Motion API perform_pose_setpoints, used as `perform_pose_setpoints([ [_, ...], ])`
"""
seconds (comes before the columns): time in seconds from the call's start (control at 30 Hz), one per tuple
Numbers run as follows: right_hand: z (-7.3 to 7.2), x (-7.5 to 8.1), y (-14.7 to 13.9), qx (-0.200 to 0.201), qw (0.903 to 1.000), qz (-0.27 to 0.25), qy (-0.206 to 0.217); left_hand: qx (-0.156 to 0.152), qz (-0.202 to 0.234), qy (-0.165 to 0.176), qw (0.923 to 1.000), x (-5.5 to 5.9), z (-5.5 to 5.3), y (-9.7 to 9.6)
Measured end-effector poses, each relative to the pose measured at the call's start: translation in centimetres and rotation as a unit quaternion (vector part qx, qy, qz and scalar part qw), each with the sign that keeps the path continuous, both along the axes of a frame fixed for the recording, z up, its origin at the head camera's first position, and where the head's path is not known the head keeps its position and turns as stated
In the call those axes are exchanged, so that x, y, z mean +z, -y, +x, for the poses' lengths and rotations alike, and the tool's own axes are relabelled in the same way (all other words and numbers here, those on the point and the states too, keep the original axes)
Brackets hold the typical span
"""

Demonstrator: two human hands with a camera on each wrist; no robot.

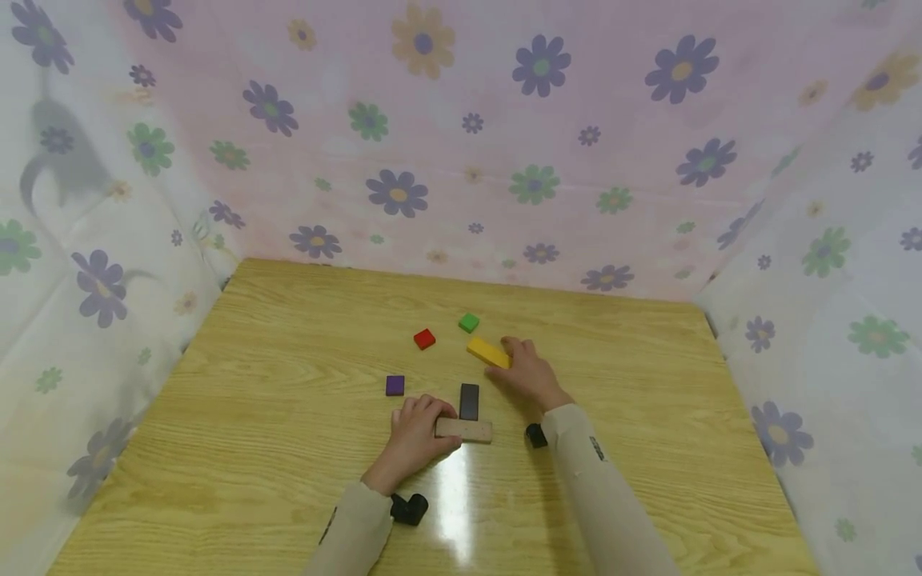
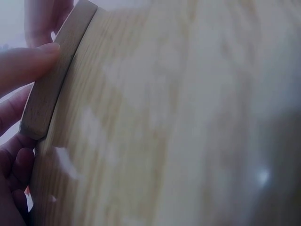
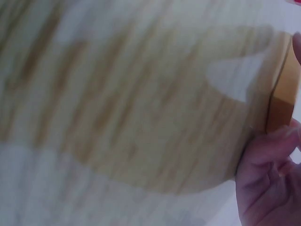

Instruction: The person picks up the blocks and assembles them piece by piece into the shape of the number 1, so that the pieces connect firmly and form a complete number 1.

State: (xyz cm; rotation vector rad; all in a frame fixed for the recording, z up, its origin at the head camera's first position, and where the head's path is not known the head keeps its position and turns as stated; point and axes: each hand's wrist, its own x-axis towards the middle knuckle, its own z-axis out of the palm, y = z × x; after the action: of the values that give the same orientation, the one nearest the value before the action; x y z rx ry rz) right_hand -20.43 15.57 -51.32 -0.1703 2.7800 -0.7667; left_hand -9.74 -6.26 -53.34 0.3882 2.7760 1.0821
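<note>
My left hand (image 1: 414, 438) grips the left end of a plain wooden block (image 1: 473, 431) lying crosswise on the table. In the left wrist view the thumb presses on the long side of this block (image 2: 56, 77), with fingers around its far side. Just beyond it in the head view, a dark grey block (image 1: 469, 402) points away from me. Farther back and to the right, my right hand (image 1: 533, 376) holds the near end of a yellow block (image 1: 487, 352) between thumb and fingers. The right wrist view catches only part of that block (image 3: 283, 94), looking orange there.
Past the hands lie a red square block (image 1: 425, 339) and a green one (image 1: 469, 322); the green sits close to the yellow block's far end. A purple square block (image 1: 394, 386) lies left of the dark grey one. Flowered cloth (image 1: 468, 152) encloses the wooden table (image 1: 288, 400).
</note>
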Motion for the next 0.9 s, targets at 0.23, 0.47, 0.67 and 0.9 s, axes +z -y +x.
perform_pose_setpoints([
  [0.23, -0.2, -0.3, 0.6, 0.024, 0.9971, 0.067, -0.028, 0.002, -0.003, -0.007, 1.0000, -0.2, 0.1, -0.1],
  [0.47, -0.2, -0.4, 0.7, 0.033, 0.9963, 0.074, -0.030, 0.002, -0.001, -0.005, 1.0000, -0.4, 0.1, -0.1],
  [0.67, -0.2, -0.4, 1.0, 0.036, 0.9961, 0.075, -0.027, 0.004, -0.003, -0.009, 0.9999, -0.4, 0.0, -0.1],
  [0.9, -0.5, -0.3, 1.3, 0.031, 0.9973, 0.067, 0.000, 0.002, -0.005, -0.013, 0.9999, 0.0, 0.1, -0.1],
])
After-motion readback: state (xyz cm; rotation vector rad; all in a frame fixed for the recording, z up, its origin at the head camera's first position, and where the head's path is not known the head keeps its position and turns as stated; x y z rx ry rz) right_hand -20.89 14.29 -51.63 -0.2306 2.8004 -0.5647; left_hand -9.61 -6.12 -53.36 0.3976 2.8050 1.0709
